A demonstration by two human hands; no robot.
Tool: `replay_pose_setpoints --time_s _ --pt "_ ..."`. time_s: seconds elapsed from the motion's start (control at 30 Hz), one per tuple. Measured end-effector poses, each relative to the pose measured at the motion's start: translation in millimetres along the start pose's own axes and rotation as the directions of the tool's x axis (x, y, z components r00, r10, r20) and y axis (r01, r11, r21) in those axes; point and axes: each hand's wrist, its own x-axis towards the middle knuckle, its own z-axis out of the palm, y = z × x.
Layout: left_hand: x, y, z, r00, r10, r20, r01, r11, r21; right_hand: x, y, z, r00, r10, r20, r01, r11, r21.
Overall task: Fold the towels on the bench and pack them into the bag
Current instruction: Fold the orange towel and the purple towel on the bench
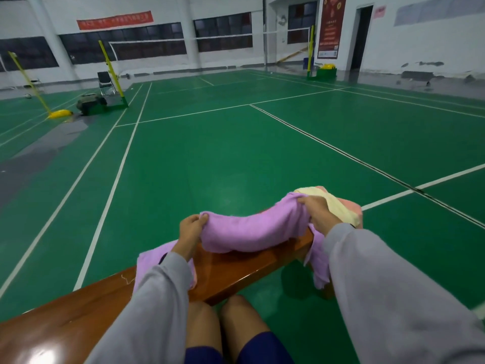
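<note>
The purple towel point(252, 229) is held up between two hands, just over the wooden bench point(236, 269). The left hand point(193, 228) has its fingers curled and pinches one end of the top edge. The right hand point(317, 210) has its fingers curled too and grabs a bunch of cloth at the other end.

The towel's long way runs straight from one hand to the other, the same way the bench runs. The middle droops down from the fingers and rests on the bench top. A loose part lies under the left wrist. Another loose part hangs off the near side of the bench, under the right arm.

Both hands are on the towel, so neither is nearer to it. To fold it in half, I think one hand has to carry its end across to the other hand's fingers. The loose parts may need pulling up first, or the fold could come out messy.

Just past the right fingers sit a cream towel point(338, 208) and a pink towel point(355, 210), on the end of the bench. The right hand is the nearer one to them. I cannot see a bag near either hand.
</note>
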Motion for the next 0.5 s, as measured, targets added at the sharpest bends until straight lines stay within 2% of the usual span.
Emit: replay_pose_setpoints --time_s 0.1,0.17,0.33,0.43,0.5 --pt "-10.7 -42.6 -10.4 0.994 -0.045 0.104 0.011 0.953 0.304 18.6 60.4 -14.7 0.994 0.051 0.095 -0.026 0.967 -0.252" --pt "-17.7 -58.2 -16.9 0.985 -0.079 0.156 0.005 0.903 0.429 64.3 103.8 -22.0 0.984 0.095 0.15 -0.028 0.918 -0.396" --pt "-22.9 -54.1 -18.4 0.992 -0.028 0.125 -0.042 0.848 0.528 26.4 90.7 -23.7 0.984 0.099 0.146 -0.012 0.863 -0.505" --pt "-16.7 -46.9 -15.9 0.997 0.045 0.056 -0.068 0.839 0.54 26.5 87.3 -21.1 0.994 0.014 0.113 0.057 0.802 -0.595" --pt "-12.8 -40.9 -10.1 0.996 0.086 0.035 -0.091 0.84 0.535 34.4 87.8 -20.7 0.996 -0.049 0.075 0.084 0.804 -0.589"
